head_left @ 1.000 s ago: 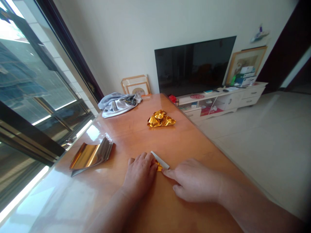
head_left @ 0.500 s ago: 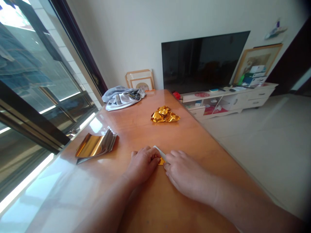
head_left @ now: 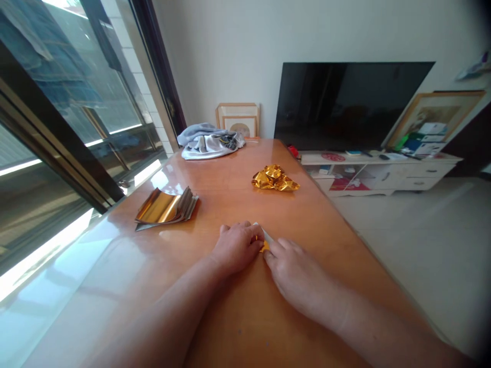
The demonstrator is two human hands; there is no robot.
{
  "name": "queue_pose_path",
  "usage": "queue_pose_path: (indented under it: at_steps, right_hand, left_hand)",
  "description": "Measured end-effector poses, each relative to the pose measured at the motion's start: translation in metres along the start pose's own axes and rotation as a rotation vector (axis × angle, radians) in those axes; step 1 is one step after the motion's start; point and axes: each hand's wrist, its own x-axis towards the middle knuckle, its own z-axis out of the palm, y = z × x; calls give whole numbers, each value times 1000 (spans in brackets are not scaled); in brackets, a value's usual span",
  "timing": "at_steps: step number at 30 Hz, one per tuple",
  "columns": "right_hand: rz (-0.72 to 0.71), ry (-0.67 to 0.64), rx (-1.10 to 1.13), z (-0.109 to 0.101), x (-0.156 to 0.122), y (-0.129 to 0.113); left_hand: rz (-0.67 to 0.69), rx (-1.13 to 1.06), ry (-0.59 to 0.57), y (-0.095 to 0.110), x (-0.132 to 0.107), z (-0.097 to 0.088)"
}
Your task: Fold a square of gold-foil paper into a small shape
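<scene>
A small sheet of gold foil paper (head_left: pixel 264 247), pale on its other face, lies partly folded on the wooden table. From the left, my left hand (head_left: pixel 240 246) has its fingers closed on the sheet. At the sheet's right side, my right hand (head_left: pixel 291 268) pinches the edge between thumb and fingers. Most of the paper is hidden under both hands. Beyond them sits a heap of folded gold foil pieces (head_left: pixel 274 179). To the left lies a curved stack of gold foil sheets (head_left: pixel 163 207).
A bundle of grey cloth (head_left: pixel 210 142) rests at the table's (head_left: pixel 230 317) far left end. Behind it, framed pictures (head_left: pixel 240 120) lean on the wall. A large television (head_left: pixel 353 105) stands over a white cabinet (head_left: pixel 414 176). Glass windows (head_left: pixel 111 122) run along the left.
The whole view has shifted, so the table things sit further right in it. Both hands stay on the foil sheet, with only a slight change in their fingers.
</scene>
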Motion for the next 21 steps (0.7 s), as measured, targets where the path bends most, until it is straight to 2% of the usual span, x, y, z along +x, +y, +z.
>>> queue_pose_path:
  at_steps: [11,21]
  right_hand:
    - [-65,40,-126,3,3,-4]
    - [-61,-24,-107,3,8,-8]
  left_hand:
    - [2,-170,-59,-11,3,-3]
    - [-27,-210,-97,-18,10,3]
